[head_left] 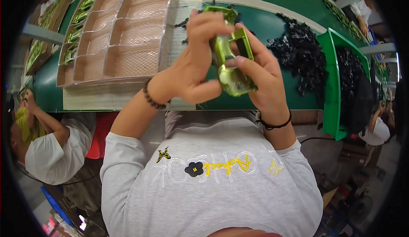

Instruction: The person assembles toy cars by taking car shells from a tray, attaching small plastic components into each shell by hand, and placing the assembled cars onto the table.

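A shiny lime-green plastic shell (232, 81), shaped like a toy car body, is held above the green worktop's front part. My right hand (266, 75) grips it from the right, thumb on its near side and fingers behind. My left hand (191, 58) is closed around its left side, with slightly blurred fingers bent over the far part and the thumb stretched toward the near end. A dark strip (243, 48) shows at the shell's right side. My fingers hide some of the shell. Small black plastic pieces (184, 24) lie behind my left hand.
To the left stands a clear compartmented tray (136, 60) with similar green parts (79, 21) in its left column. A heap of black pieces (300, 51) lies right, beside a green bin (334, 88) of black parts. Co-workers sit at the left (55, 151) and far right (377, 130).
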Available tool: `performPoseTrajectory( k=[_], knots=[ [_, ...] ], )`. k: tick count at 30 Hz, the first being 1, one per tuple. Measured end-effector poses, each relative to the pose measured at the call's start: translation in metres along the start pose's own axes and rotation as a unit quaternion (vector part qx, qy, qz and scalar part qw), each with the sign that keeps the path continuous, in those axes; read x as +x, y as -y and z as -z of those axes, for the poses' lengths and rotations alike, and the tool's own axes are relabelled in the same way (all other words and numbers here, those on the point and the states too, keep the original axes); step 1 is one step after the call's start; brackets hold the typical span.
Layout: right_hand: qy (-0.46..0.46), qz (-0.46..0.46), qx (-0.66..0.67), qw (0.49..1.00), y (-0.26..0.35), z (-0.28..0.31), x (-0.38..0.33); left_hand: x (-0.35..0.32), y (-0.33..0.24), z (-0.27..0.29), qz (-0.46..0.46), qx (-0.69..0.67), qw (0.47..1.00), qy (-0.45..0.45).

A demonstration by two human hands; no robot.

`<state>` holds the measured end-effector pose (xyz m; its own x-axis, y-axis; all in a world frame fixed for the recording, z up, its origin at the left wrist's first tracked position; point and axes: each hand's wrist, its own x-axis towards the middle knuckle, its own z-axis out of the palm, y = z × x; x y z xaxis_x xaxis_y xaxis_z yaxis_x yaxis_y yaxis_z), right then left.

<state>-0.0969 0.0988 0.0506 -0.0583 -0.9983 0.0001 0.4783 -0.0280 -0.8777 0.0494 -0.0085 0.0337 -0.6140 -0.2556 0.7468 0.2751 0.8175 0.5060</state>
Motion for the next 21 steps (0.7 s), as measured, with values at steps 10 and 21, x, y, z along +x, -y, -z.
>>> performPoseTrajectory(
  k=[10,21],
  knots=[
    [-0.124,0.171,-0.541,0.814,-0.003,0.052,0.007,0.024,0.015,-0.058,0.507,-0.6,0.596,-0.163],
    [-0.071,0.087,-0.819,0.563,0.014,0.128,0.036,0.012,0.03,-0.046,0.45,-0.629,0.603,-0.196]
  ],
)
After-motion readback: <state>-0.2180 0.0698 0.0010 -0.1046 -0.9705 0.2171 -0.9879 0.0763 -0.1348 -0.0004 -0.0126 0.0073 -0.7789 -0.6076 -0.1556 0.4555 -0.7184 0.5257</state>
